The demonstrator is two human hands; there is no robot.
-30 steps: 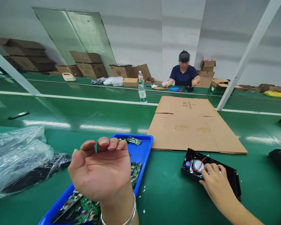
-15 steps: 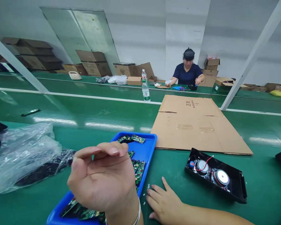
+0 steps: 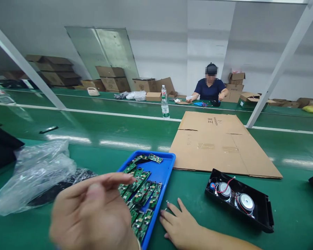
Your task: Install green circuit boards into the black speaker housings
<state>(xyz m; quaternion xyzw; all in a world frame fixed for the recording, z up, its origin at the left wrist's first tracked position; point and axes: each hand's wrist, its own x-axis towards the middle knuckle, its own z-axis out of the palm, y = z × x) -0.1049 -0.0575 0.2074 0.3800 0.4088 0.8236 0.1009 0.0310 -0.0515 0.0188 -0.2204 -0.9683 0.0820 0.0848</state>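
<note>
My left hand [image 3: 94, 211] is raised over the near left side of a blue tray [image 3: 169, 166], palm towards me, fingers half bent. It is blurred, and I see nothing in it. Several green circuit boards [image 3: 139, 187] lie in the tray, some hidden behind this hand. To the tray's right, my right hand [image 3: 181, 224] rests palm down on the green table, fingers spread. Tiny white pieces [image 3: 167, 201] lie at its fingertips. Farther right is an open black speaker housing [image 3: 261, 215] with two round speakers [image 3: 246, 202] and red wires [image 3: 228, 184] inside.
A flattened cardboard sheet [image 3: 214, 152] lies beyond the tray and the housing. Left of the tray is a clear plastic bag [image 3: 47, 170]. A water bottle [image 3: 165, 107] stands farther back. Across the bench, a person [image 3: 210, 88] sits working, with cardboard boxes [image 3: 114, 83] along the wall.
My left hand has moved left and down, showing more of the circuit boards. My right hand stays beside the tray, near the white pieces. The view has shifted slightly.
</note>
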